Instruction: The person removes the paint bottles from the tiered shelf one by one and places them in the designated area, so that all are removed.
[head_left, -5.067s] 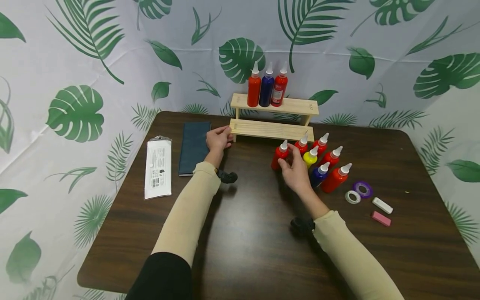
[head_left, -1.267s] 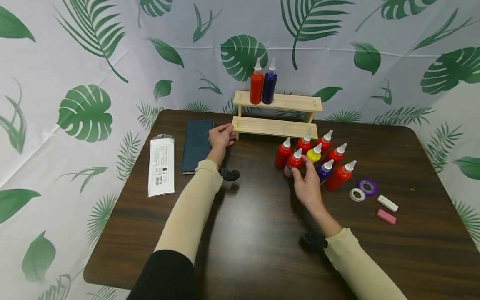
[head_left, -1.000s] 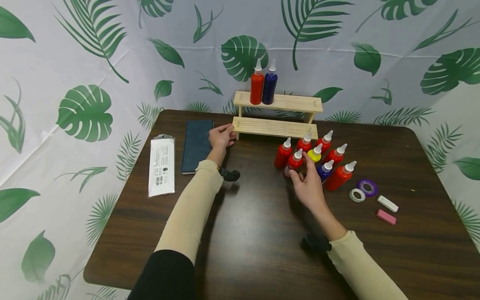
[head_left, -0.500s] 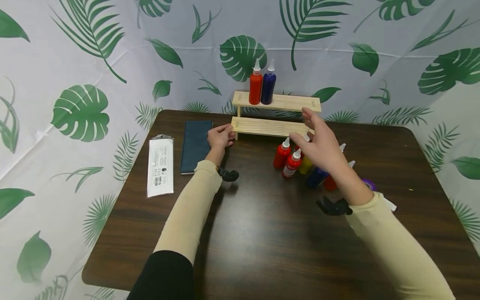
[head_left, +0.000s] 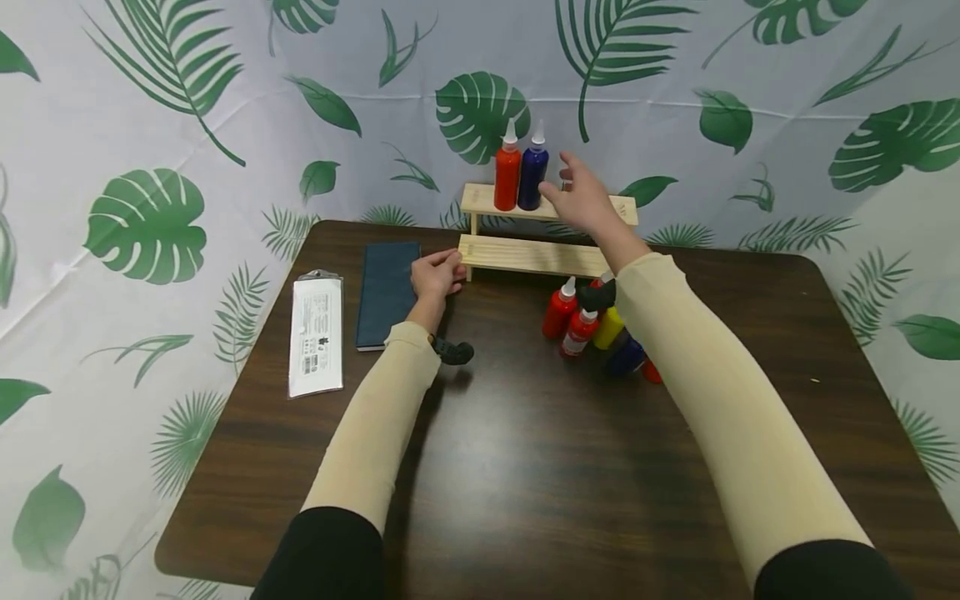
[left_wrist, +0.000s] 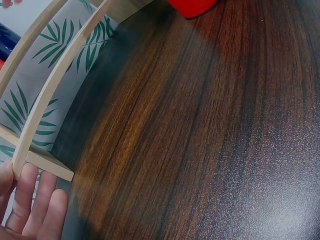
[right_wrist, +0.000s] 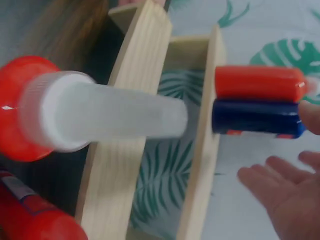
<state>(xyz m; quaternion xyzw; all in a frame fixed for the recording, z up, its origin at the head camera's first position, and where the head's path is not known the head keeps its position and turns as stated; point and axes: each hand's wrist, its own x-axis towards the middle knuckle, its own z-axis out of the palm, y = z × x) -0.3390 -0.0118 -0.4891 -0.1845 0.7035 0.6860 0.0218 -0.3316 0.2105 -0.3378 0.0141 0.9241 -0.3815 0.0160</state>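
A two-tier wooden rack (head_left: 536,254) stands at the table's back. On its upper tier are an orange-red squeeze bottle (head_left: 507,178) and a dark blue squeeze bottle (head_left: 532,178), side by side and upright with white nozzles. My left hand (head_left: 437,277) pinches the left end of the lower tier between thumb and fingers, as the left wrist view also shows. My right hand (head_left: 581,198) is raised just right of the blue bottle, thumb and fingers spread around nothing. In the right wrist view, its thumb overlaps the blue bottle's (right_wrist: 255,117) top.
Below the rack's right half stands a cluster of squeeze bottles: a red one (head_left: 559,313), a labelled red one (head_left: 579,335), a yellow one (head_left: 609,330), a blue one (head_left: 627,357) and others partly behind my right arm. A dark notebook (head_left: 387,296) and a white package (head_left: 316,337) lie left.
The labelled red bottle has moved from the upper tier down to the table cluster. My right hand has let go of it and risen to the blue bottle. The left hand stays put.
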